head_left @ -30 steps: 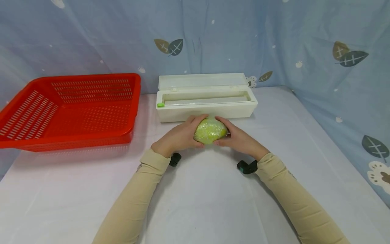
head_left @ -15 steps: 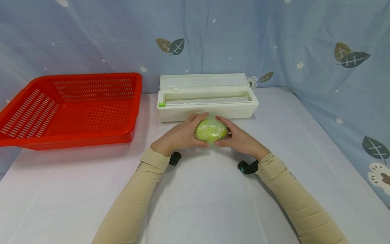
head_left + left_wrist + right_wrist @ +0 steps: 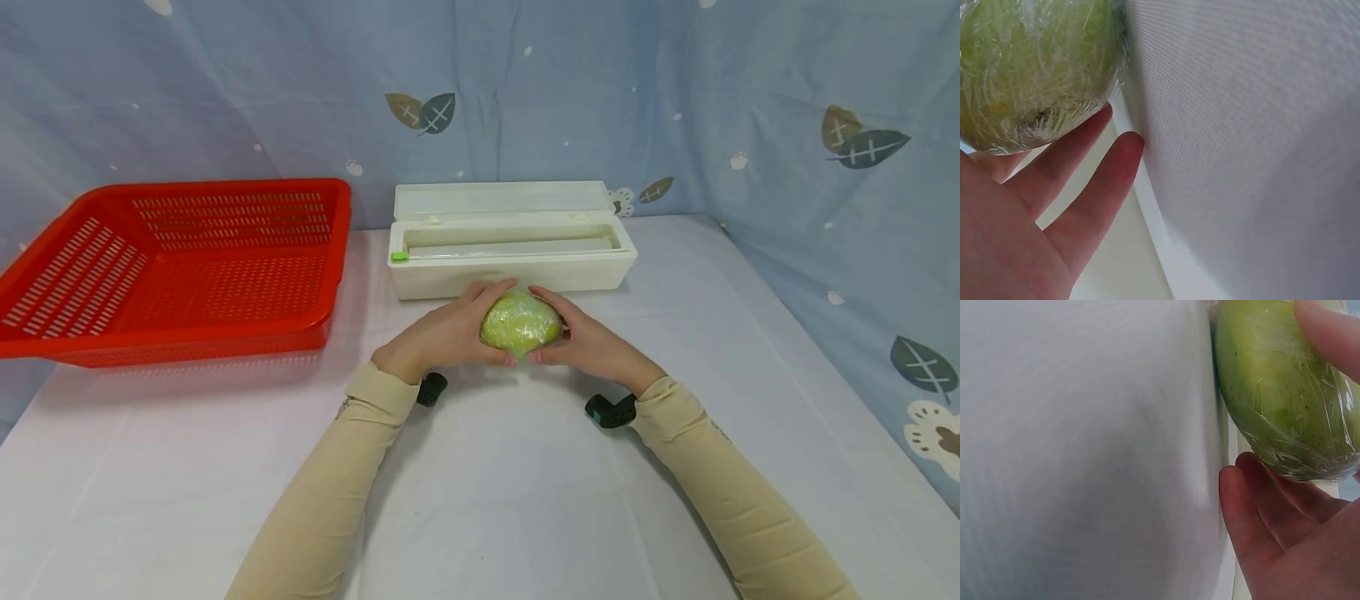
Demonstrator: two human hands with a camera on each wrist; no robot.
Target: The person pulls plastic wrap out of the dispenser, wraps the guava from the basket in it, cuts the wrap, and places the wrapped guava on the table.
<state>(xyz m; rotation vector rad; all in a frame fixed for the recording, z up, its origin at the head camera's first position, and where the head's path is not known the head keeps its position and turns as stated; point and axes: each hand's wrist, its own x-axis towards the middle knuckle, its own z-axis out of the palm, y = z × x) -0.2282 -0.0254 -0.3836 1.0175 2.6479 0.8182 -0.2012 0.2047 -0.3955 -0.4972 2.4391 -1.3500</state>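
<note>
A yellow-green fruit [image 3: 521,323] tightly wrapped in clear cling film is at the middle of the table, in front of a long white box. My left hand [image 3: 459,327] holds its left side, thumb at the front and fingers round the back. From the other side my right hand [image 3: 587,340] grips it the same way, with the two thumb tips close together at the front. In the left wrist view the fruit [image 3: 1038,69] shows crinkled film and a dark spot near its end. The right wrist view has the fruit [image 3: 1279,394] close beside the white cloth, smooth and speckled under the film.
Behind the hands stands the white cling film box [image 3: 513,273], its lid [image 3: 502,198] raised and a green slider [image 3: 400,257] at its left end. A red plastic basket [image 3: 225,337] is at the left. A white cloth [image 3: 495,500] covers the table; a blue patterned curtain [image 3: 570,75] hangs behind.
The fruit has turned slightly between the hands, so its pointed right end shows less. My left thumb has slid a little to the right along its front. Box and basket stay put.
</note>
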